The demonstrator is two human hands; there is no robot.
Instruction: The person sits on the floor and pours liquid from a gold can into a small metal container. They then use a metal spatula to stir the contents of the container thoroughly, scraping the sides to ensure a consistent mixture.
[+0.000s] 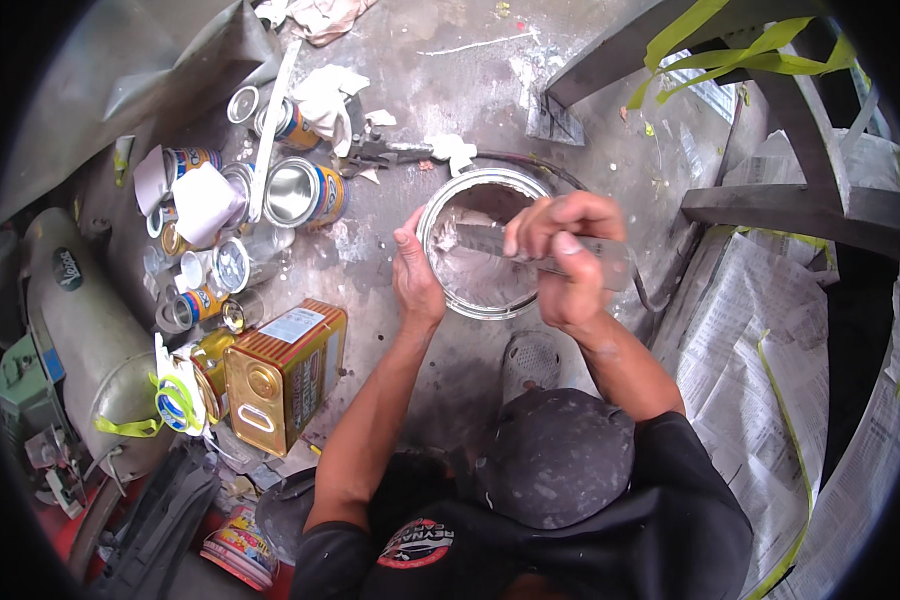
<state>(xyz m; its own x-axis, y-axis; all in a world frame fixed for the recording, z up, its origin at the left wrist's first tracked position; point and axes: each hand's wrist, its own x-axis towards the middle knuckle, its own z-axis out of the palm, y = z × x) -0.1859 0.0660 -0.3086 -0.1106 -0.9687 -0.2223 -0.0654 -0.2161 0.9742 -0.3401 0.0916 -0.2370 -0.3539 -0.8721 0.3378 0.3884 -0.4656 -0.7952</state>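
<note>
A wide round can [482, 312] with a metal rim stands on the floor between my hands, open at the top. Pale pinkish-grey paste [475, 275] lies inside it and smears its inner wall. My left hand [417, 278] braces the can's left side, thumb along the rim and the other fingers partly hidden by the wall. Over the right part of the opening, my right hand [570, 250] is closed around a flat grey spreader [485, 240]. The spreader's front end slants down into the can toward the paste. Its back end sticks out past my palm.
Several paint cans [310, 195] and jars crowd the floor at left, beside a rectangular gold tin [285, 375]. A hose [530, 160] runs behind the can. Dark metal frame legs [750, 205] and newspaper sheets [750, 350] flank the right. A grey tank [90, 330] sits far left.
</note>
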